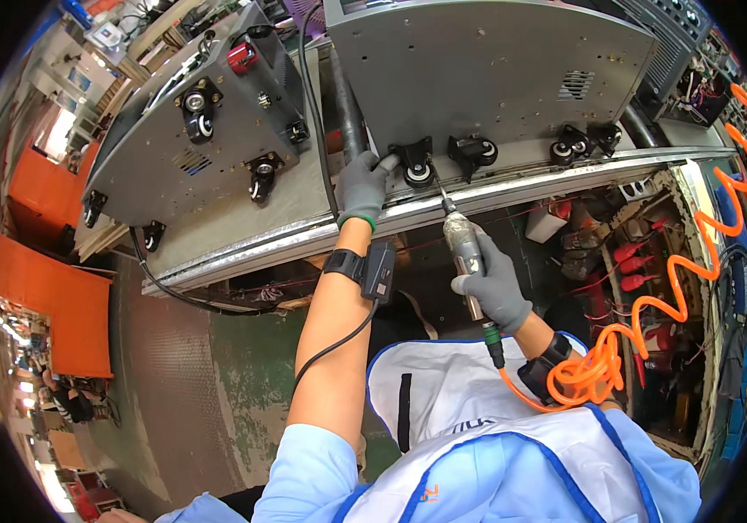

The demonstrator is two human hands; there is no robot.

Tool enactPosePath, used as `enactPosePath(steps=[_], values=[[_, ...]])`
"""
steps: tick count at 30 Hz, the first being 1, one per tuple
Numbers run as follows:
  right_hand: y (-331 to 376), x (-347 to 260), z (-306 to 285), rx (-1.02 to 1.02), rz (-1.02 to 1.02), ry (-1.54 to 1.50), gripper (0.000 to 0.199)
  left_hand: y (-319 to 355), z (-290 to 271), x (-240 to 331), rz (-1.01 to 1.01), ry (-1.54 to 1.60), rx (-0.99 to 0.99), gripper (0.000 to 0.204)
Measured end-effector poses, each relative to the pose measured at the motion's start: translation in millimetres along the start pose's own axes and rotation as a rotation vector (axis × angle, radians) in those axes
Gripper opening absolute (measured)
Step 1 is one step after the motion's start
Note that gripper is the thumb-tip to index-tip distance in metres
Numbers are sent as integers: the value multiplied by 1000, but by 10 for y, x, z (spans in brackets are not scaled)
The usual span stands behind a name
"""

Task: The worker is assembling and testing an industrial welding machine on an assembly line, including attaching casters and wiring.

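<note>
Right hand (497, 283) clamped round pneumatic screwdriver (466, 253) (bit at caster (417, 172)); left hand (363, 185) steadies caster

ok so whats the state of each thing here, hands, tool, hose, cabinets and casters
left hand, grey glove: pressed by the black caster
right hand, grey glove: gripping the silver pneumatic screwdriver
silver pneumatic screwdriver: bit tip at that caster's plate
coiled orange air hose: attached to the tool's rear end
grey metal cabinet: tipped over, base facing the person
second grey cabinet: tipped likewise, casters fitted

Silver pneumatic screwdriver (465, 253) angled at black caster (417, 170).
</note>
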State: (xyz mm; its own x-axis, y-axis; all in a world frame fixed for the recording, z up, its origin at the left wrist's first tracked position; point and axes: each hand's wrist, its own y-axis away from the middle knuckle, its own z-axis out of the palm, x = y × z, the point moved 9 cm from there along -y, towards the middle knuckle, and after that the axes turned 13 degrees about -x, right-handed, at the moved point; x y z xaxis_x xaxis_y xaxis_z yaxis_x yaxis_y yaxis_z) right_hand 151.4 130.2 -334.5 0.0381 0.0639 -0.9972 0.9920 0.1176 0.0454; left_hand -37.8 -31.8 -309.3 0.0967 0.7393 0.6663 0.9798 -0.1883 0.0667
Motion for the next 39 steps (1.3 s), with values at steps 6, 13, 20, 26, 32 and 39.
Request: enactPosePath(steps=[6,13,20,26,32,39], values=[[-14,20,-1,3,58,-124,82,95,-20,72,3,17,13,42],[9,115,-45,-13,56,47,88,121,14,66,57,-8,94,40],[-55,46,-4,-89,34,29,88,40,-44,-484,-22,850,96,29],[59,324,-8,-48,47,-132,87,277,477,-505,-206,1671,-56,14],[508,24,-75,-222,152,-192,74,600,570,-491,-292,1661,-160,19],[721,-386,-22,-435,101,-305,81,766,749,-198,-130,1667,-392,27]])
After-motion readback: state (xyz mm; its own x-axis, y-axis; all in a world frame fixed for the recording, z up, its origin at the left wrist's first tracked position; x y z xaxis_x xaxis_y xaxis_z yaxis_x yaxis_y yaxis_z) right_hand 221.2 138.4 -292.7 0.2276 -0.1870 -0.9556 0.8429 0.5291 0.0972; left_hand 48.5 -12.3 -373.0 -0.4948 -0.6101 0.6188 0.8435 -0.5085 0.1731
